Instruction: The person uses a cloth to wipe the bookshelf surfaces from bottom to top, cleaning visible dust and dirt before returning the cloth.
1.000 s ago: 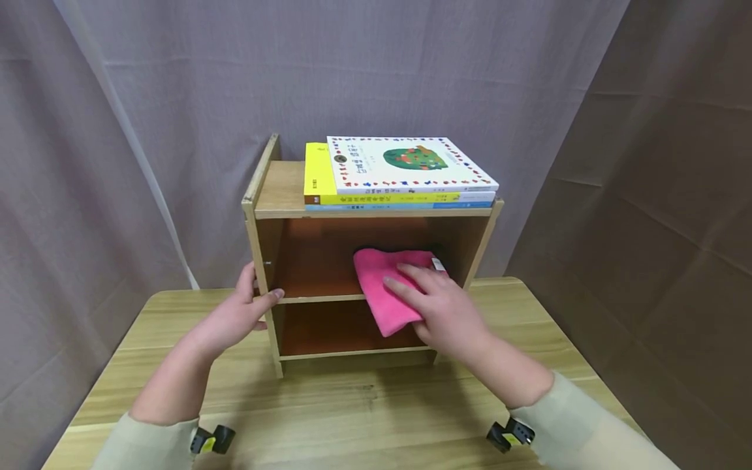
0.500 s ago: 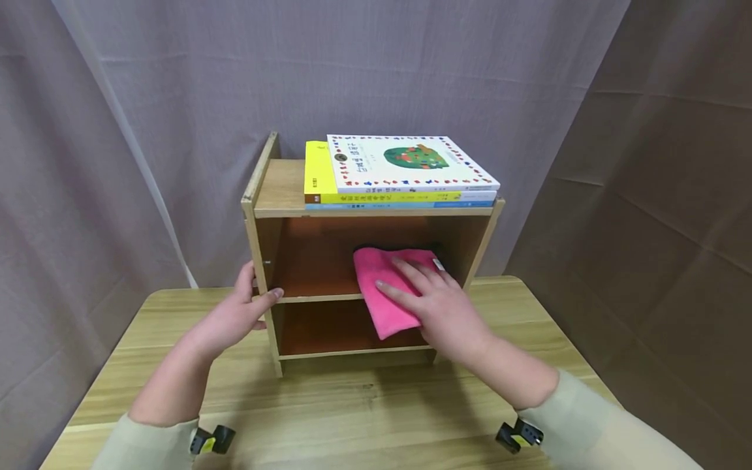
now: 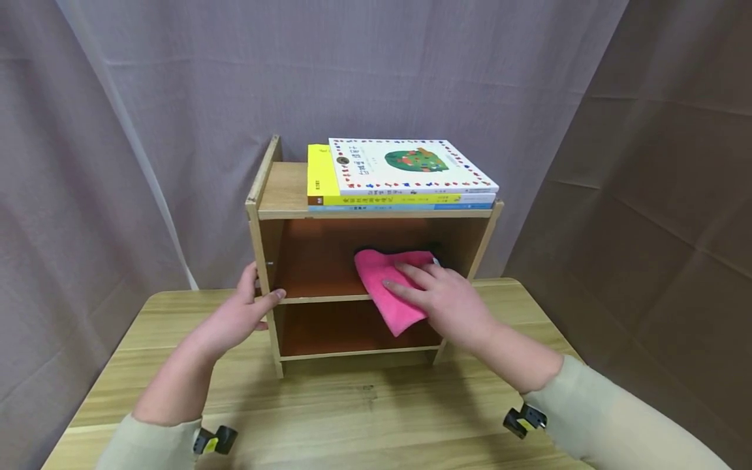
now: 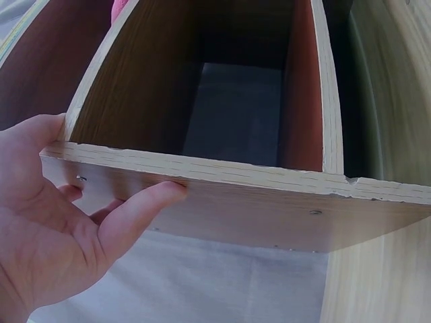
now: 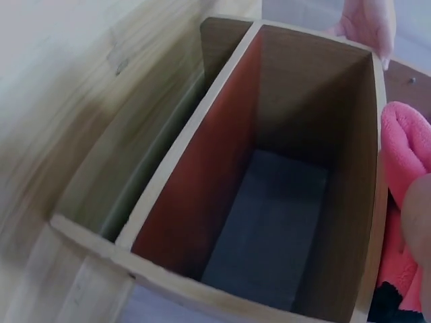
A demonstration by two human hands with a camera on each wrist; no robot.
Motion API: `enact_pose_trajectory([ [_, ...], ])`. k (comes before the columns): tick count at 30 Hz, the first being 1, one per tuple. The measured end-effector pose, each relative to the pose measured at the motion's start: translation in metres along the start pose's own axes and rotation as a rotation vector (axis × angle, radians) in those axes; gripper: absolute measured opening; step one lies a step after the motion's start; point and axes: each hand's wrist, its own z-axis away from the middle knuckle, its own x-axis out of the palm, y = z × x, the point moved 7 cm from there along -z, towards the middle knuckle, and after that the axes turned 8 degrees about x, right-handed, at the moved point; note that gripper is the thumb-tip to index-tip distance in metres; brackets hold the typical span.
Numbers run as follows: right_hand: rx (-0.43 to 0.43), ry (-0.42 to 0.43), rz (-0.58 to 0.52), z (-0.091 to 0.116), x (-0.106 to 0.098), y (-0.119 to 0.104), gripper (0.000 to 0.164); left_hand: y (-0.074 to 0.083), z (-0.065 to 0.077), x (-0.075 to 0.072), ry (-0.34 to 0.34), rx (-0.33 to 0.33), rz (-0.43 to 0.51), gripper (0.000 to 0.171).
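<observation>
A small wooden bookshelf (image 3: 326, 299) stands on the table, with open compartments facing me. My left hand (image 3: 232, 320) grips its left side panel, the thumb on the front edge by the middle board and the other fingers along the outer face, as the left wrist view shows. On the middle board lies a pink cloth (image 3: 384, 290), its front corner hanging over the board's edge. My right hand (image 3: 452, 303) holds this cloth, fingers spread over its top; the thumb is hidden. In the right wrist view the folded cloth (image 5: 404, 145) shows beside the lower compartment.
Several books (image 3: 405, 166) lie stacked on the bookshelf's top, a white picture book uppermost and yellow and blue ones below. The wooden table (image 3: 329, 418) extends in front and to both sides. Grey curtains (image 3: 194, 98) hang behind; a brown one (image 3: 658, 196) is at the right.
My right hand has shifted slightly on the middle board, and the cloth's hanging corner has swung a little to the right. The left hand stays on the side panel.
</observation>
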Motion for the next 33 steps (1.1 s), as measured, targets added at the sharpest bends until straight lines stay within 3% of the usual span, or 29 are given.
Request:
enact_pose_trajectory([
  [12,-0.165,0.09,0.125,-0.014,-0.028,0.012,0.046,0.003,-0.002,-0.002,-0.003,0.003,-0.008,0.081],
  [18,-0.253,0.074,0.193,-0.02,-0.041,0.016,0.049,0.002,-0.001,-0.002,-0.004,-0.007,-0.022,0.082],
  [26,-0.334,0.05,0.251,-0.024,-0.053,0.024,0.036,0.001,-0.001,-0.001,-0.001,-0.006,-0.005,0.083],
  [33,-0.362,-0.043,0.342,-0.022,-0.053,0.024,0.035,-0.001,0.0,-0.001,0.001,-0.018,-0.001,0.086],
])
